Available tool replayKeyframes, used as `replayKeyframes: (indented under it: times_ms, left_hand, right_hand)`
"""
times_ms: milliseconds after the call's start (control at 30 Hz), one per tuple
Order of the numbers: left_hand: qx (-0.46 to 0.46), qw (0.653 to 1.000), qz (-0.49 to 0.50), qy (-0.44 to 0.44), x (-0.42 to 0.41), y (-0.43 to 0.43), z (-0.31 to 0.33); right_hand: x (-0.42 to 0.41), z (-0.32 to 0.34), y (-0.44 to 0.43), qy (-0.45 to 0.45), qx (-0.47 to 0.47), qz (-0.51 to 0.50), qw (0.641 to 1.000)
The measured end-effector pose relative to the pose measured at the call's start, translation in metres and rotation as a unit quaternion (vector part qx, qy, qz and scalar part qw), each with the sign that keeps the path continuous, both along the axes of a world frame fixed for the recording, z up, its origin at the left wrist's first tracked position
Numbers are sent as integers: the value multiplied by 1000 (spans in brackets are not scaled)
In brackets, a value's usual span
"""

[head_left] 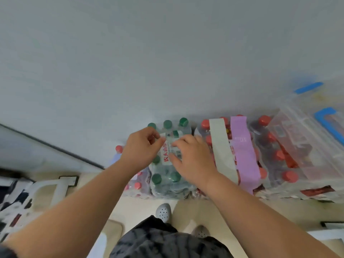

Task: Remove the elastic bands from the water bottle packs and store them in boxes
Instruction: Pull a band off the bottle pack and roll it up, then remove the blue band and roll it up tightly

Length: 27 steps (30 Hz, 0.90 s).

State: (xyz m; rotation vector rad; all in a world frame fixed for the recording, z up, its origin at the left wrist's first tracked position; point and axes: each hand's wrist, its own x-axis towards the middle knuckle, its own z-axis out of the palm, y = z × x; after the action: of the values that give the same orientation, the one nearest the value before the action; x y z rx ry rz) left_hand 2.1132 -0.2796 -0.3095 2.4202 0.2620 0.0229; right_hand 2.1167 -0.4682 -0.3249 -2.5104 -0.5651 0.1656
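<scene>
Curled fingers point(154, 134) of left hand point(139, 148), right hand point(193, 159) pinch the pack label point(166, 156).

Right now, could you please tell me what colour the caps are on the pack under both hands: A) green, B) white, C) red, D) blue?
A: the pack under the left hand and right hand shows green caps; the red caps belong to the neighbouring packs.
</scene>
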Motion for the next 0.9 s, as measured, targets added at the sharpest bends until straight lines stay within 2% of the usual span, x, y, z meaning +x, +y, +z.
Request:
replayKeyframes:
  times_ms: [133,300,467,567,767,900]
  left_hand:
    - [2,996,88,16,-36,72,-9]
    - [17,983,145,111,-61,165,-50]
    - [8,969,90,229,-51,246,-111]
    - [-22,961,66,269,-43,281,-146]
    - [-165,932,161,279,-42,310,-206]
    - [-188,920,96,331,-38,315,-234]
  right_hand:
    - [-13,4,61,21,2,74,997]
    - [-17,-10,157,81,-67,160,982]
    - [-1,-61,235,214,-128,99,963]
    - [8,-99,256,267,-173,59,946]
    - [33,-156,289,260,-275,52,924]
    - [35,-184,312,249,-277,101,922]
